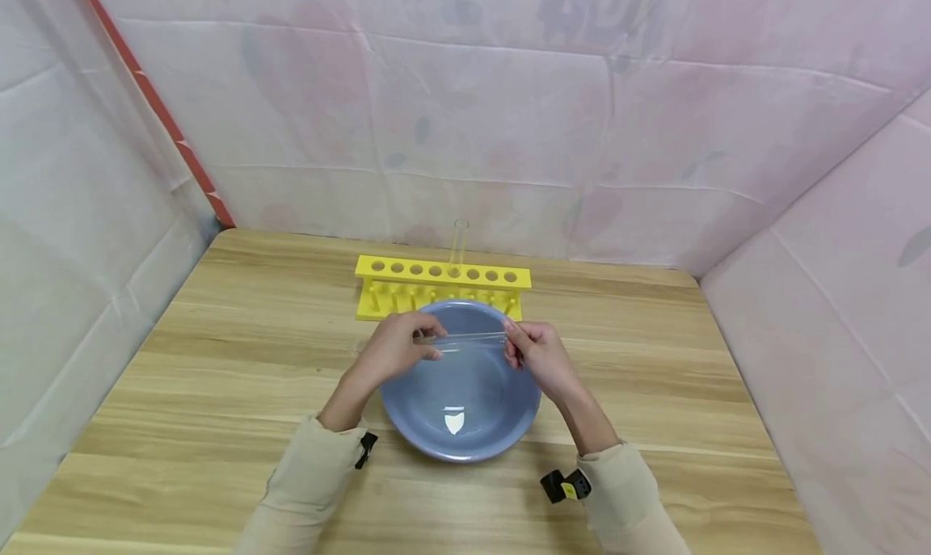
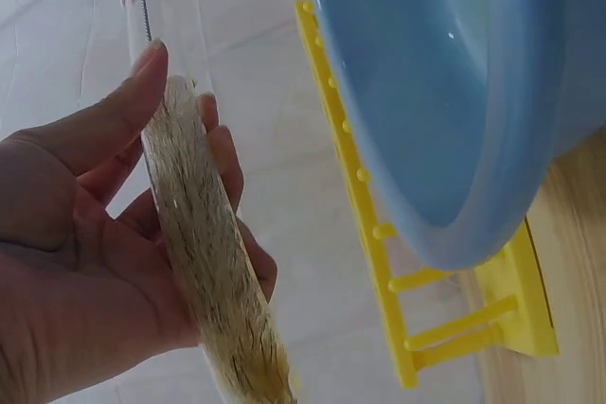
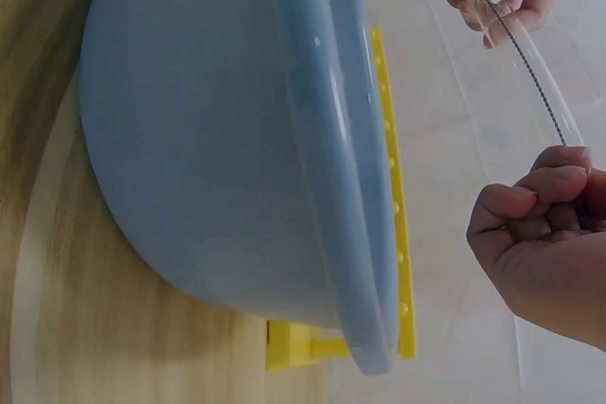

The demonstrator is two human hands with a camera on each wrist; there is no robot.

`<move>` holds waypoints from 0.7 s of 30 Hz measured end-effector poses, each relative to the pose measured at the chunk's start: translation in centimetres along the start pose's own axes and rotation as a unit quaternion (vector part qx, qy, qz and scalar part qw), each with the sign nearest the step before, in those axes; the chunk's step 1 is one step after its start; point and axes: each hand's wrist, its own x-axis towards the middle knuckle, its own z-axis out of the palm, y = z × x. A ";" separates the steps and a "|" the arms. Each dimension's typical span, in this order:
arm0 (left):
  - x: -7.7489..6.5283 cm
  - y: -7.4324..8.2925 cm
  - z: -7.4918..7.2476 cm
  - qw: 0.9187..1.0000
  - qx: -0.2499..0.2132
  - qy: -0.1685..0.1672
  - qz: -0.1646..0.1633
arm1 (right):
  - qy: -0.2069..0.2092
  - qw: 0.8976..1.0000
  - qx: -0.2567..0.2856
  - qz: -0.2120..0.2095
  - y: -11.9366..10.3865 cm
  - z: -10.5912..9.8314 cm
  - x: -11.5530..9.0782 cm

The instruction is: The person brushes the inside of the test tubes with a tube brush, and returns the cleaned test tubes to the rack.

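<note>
Level over the basin, a clear test tube (image 1: pixel 471 336) lies between both hands. The left hand (image 1: pixel 396 345) holds it, thumb on one side and fingers on the other. Inside the tube sits a test tube brush (image 2: pixel 216 243), its pale bristles within the left hand's grip. Its twisted wire stem (image 3: pixel 536 80) runs along the tube to the right hand (image 1: pixel 538 357). There the right hand's curled fingers pinch the stem at the tube's end, and they cover the rest of the handle.
A blue basin (image 1: pixel 465 450) with a bright reflection inside stands under the hands on the wooden table (image 1: pixel 233 393). Behind it is a yellow test tube rack (image 1: pixel 407 270), partly hidden by the basin, with one upright test tube (image 1: pixel 459 244). Cloth walls (image 1: pixel 480 119) enclose the table.
</note>
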 end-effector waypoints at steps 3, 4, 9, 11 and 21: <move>0.0 -0.2 -0.2 1.000 -0.013 -0.021 0.010 | -0.007 0.999 -0.039 -0.033 -0.2 -0.3 0.0; 0.1 -0.2 -0.3 0.999 -0.019 -0.029 0.017 | -0.006 0.998 -0.050 -0.048 -0.2 -0.5 0.0; 0.2 -0.4 -0.8 0.994 -0.054 -0.073 0.056 | 0.007 0.989 -0.080 -0.122 -0.2 -1.0 0.0; 0.2 -0.5 -1.0 0.992 -0.059 -0.086 0.067 | 0.011 0.987 -0.084 -0.136 -0.2 -1.1 0.0; 0.1 0.2 -0.4 0.997 0.012 -0.023 0.070 | 0.056 0.991 0.121 0.030 -1.2 -0.2 0.0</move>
